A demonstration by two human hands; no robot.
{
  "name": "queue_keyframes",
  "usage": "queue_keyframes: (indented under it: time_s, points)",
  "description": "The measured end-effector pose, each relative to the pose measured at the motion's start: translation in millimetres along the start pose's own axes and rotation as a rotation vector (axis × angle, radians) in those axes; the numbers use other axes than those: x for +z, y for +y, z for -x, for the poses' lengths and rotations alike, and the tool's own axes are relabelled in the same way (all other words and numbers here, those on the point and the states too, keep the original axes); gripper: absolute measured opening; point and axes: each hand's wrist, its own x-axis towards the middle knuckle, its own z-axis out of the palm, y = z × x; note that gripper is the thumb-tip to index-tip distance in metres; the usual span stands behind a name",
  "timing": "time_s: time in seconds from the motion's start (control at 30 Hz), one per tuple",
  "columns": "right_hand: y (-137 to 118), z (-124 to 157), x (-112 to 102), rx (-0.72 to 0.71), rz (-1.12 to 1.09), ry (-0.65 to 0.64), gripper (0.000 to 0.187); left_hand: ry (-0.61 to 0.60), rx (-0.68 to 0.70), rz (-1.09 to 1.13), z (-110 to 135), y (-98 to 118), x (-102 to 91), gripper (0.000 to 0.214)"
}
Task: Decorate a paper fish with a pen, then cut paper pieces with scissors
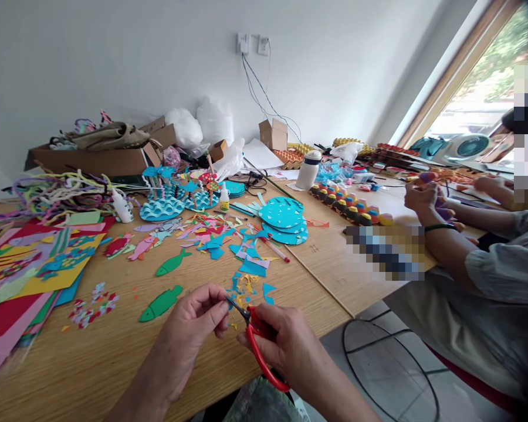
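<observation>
My right hand (286, 343) grips red-handled scissors (259, 346), blades pointing left toward my left hand. My left hand (198, 319) is pinched closed on a tiny scrap at the blade tips, too small to name. Both hands hover over the near edge of the wooden table (114, 357). Two green paper fish (162, 302) (172, 263) lie just left of my left hand. Blue and yellow paper scraps (249, 281) are scattered right above the scissors.
Sheets of coloured foam (30, 275) pile up at the left. Blue round paper discs (284, 220), glue bottles (224, 198) and a cardboard box (92, 155) sit further back. A person at the right (479, 258) works with coloured balls (347, 202). A wire loop (387, 363) lies on the floor.
</observation>
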Motion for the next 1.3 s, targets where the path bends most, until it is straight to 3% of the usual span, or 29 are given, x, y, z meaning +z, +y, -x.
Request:
queue_keyframes:
  time_s: [0.4, 0.63, 1.03, 1.3]
  points:
    - [6, -3, 9, 0.013, 0.012, 0.015, 0.033, 0.029, -0.027, 0.156, 0, -9, 3.1, 0.015]
    - [-5, -2, 4, 0.015, 0.001, -0.001, 0.022, -0.009, -0.001, 0.058, -1, -4, 4.7, 0.012]
    - [7, -3, 8, 0.004, 0.004, 0.033, 0.032, -0.04, 0.009, -0.004, -1, -5, 4.4, 0.01]
    - [11, -1, 9, 0.019, 0.02, 0.022, 0.033, 0.002, -0.008, 0.032, -4, -9, 2.6, 0.012]
